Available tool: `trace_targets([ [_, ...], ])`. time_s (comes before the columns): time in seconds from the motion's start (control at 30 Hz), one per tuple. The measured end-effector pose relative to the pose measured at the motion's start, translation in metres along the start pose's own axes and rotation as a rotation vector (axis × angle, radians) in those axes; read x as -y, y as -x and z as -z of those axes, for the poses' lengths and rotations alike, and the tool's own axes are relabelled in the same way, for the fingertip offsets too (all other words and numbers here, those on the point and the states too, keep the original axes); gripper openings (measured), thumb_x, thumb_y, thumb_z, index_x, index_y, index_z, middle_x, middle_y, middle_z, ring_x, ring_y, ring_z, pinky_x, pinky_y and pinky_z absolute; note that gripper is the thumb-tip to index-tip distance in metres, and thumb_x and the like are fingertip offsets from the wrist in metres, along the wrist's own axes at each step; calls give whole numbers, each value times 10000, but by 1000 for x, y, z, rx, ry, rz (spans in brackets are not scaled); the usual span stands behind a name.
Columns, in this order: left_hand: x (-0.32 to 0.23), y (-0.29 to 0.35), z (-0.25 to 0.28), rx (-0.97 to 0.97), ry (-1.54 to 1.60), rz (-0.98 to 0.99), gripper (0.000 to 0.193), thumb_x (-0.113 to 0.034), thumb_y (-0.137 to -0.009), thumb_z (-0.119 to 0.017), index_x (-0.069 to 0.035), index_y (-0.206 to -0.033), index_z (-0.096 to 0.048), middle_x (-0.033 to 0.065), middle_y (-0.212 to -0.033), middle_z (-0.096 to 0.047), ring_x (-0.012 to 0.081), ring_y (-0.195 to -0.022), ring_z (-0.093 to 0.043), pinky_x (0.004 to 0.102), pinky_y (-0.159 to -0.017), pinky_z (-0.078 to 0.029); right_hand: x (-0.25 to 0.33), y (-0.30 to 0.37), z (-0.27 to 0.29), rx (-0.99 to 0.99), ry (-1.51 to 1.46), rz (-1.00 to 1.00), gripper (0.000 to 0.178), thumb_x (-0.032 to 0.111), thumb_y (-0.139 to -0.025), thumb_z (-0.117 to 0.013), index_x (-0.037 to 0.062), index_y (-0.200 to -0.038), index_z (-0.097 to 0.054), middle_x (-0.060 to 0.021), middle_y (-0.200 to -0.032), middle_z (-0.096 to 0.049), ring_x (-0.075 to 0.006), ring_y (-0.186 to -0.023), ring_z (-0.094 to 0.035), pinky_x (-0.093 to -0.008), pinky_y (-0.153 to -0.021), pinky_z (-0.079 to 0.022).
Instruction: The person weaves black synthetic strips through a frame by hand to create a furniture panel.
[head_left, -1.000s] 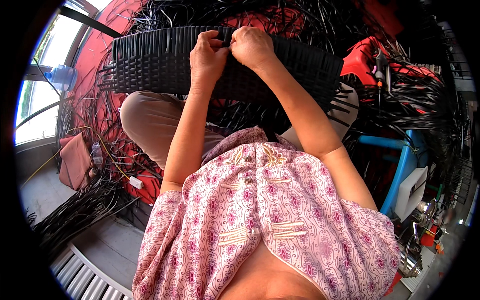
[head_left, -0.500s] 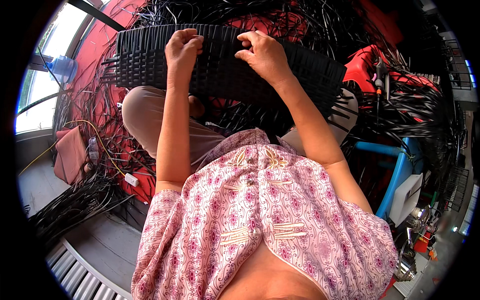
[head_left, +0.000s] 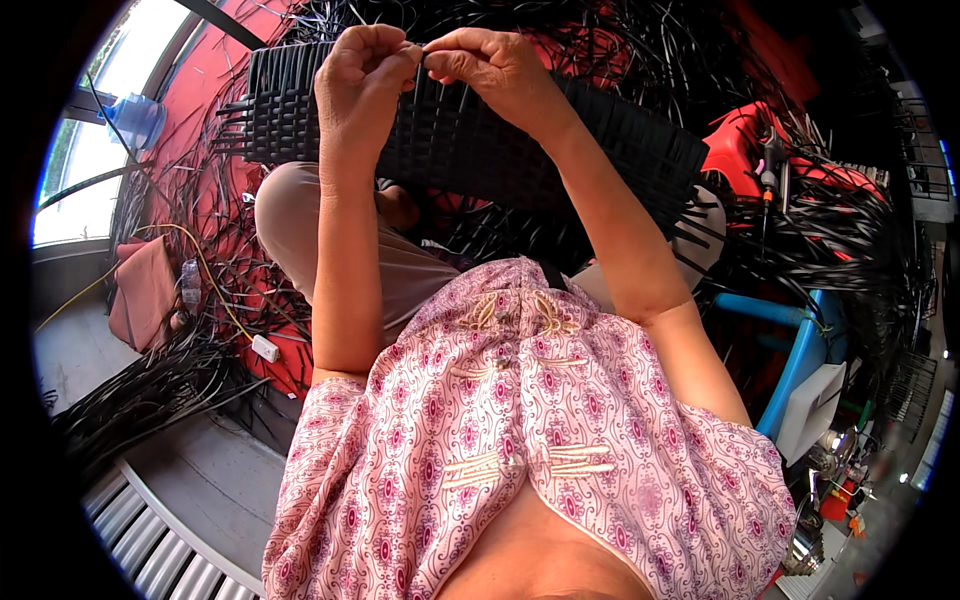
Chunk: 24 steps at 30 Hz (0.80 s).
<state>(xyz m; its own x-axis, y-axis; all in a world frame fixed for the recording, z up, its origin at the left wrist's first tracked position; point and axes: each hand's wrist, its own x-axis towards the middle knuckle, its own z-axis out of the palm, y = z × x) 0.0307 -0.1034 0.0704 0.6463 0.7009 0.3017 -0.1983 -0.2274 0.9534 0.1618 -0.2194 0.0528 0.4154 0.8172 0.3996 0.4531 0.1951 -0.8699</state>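
Observation:
A black woven panel (head_left: 300,125) made of flat plastic strips lies across my knees, with loose strip ends sticking out on both sides. Over its far edge my two hands meet, fingertips nearly touching. My left hand (head_left: 362,85) is closed in a pinch, thumb against curled fingers. Thumb and forefinger of my right hand (head_left: 500,80) are pinched together too. A short dark piece of black strip shows at the meeting fingertips; the fingers hide most of it.
Loose black strips (head_left: 640,60) lie tangled on the red floor covering (head_left: 200,85). On the right are a red plastic object (head_left: 735,150), a screwdriver-like tool (head_left: 769,180) and a blue frame (head_left: 795,360). A yellow cord ends at a white socket block (head_left: 265,348) on the left.
Both hands have risen toward the panel's far edge. My right hand has moved left until its fingertips meet those of my left hand, and its fingers have closed together.

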Motion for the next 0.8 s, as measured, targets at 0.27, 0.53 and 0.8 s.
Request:
trace_targets([
  [0.27,76,-12,-11,39,-296,-40,238,-82,-844,-713,-27,-1070,-663,79,-904,-730,155,-767,-696,289,-702,-549,-18,17,6,-278,-88,-209,165,173,-882,-724,18,-933,-746,-25,-738,-703,-59,-662,-637,-215,-586,-524],
  [0.53,76,10,-41,-5,-778,-83,306,-173,-810,-742,-90,-1089,-646,80,-993,-736,267,-917,-709,379,-810,-536,-17,24,0,-343,-8,-350,143,142,-847,-732,-1,-845,-722,-32,-667,-681,-72,-586,-615,-232,-534,-479],
  [0.8,81,-1,-32,33,-676,-30,323,-138,-796,-738,-82,-1092,-622,79,-970,-734,298,-913,-699,405,-798,-533,-31,14,-8,-284,505,-271,137,172,-765,-682,41,-753,-721,-191,-728,-685,-366,-707,-686,-444,-695,-555],
])
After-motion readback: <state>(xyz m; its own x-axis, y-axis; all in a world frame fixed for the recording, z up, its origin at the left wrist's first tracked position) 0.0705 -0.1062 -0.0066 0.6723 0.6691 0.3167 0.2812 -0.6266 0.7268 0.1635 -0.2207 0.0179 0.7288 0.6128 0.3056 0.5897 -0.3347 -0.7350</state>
